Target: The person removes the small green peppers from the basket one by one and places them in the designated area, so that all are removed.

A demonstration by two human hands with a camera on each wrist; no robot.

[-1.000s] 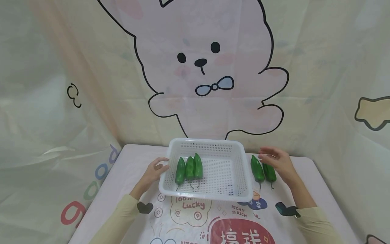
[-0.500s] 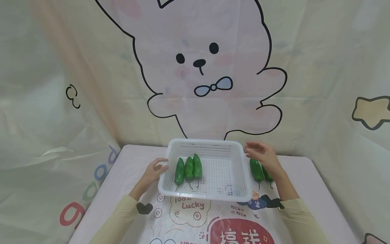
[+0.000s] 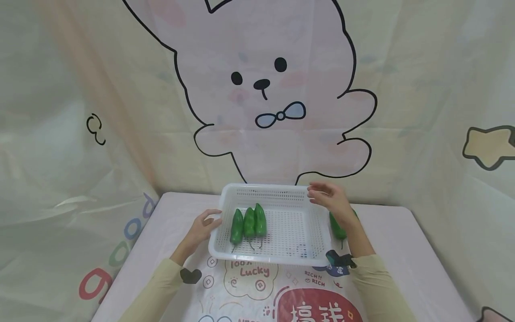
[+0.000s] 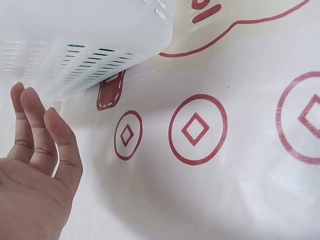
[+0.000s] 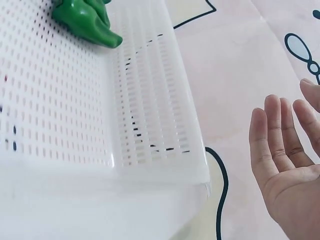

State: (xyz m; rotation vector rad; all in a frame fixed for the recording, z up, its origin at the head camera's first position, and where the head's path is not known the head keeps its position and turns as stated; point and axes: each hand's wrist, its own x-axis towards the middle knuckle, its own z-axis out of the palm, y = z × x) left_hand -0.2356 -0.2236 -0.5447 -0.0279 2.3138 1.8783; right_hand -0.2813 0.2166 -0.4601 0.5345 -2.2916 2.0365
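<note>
A white perforated plastic basket (image 3: 281,258) stands on the table, with three green peppers (image 3: 249,222) side by side in its left half. My left hand (image 3: 202,226) is at the basket's left rim, fingers loosely bent; in the left wrist view its fingertips (image 4: 30,100) reach up beside the slotted wall. Over the basket's back right corner hovers my right hand (image 3: 331,201), relaxed and holding nothing. The right wrist view shows that palm (image 5: 295,185) apart from the rim. A green pepper (image 3: 337,227) lies right of the basket, partly covered by my right forearm.
The table (image 3: 402,250) wears a white cloth with printed drawings and lettering. A hanging curtain (image 3: 277,152) with a cartoon animal rises close behind the basket. Dark straps (image 3: 339,258) circle my wrists.
My right hand has moved left, from above the peppers at the right to the basket's back right corner. The left hand and the peppers in the basket stay put.
</note>
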